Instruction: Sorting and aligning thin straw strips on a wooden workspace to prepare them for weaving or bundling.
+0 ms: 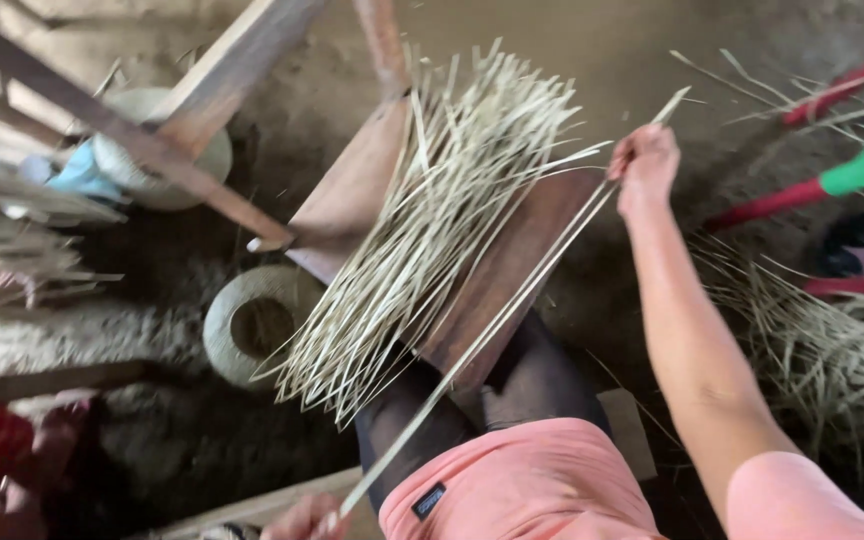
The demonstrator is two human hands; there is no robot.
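Holding one long pale strip (pixel 512 295) taut across the wooden board (pixel 512 260), right hand (pixel 644 165) fisted on its far end, left hand (pixel 297 520) pinching the near end; light, springy, likely brittle, best gripped near the ends; loose strip bundle (pixel 422 230) lies on the board beside it.

My right arm reaches forward and up from the lower right, bare from the short pink sleeve, elbow nearly straight. My right hand (pixel 644 165) is raised at the end of it, fingers curled into a closed fist, knuckles turned away from me, the grip tight. My left hand (pixel 302 518) sits low by my lap at the bottom edge of view, only partly seen, fingers folded in a closed pinch. The two hands are well apart, right high and far, left low and close. My knees are bent beneath them.
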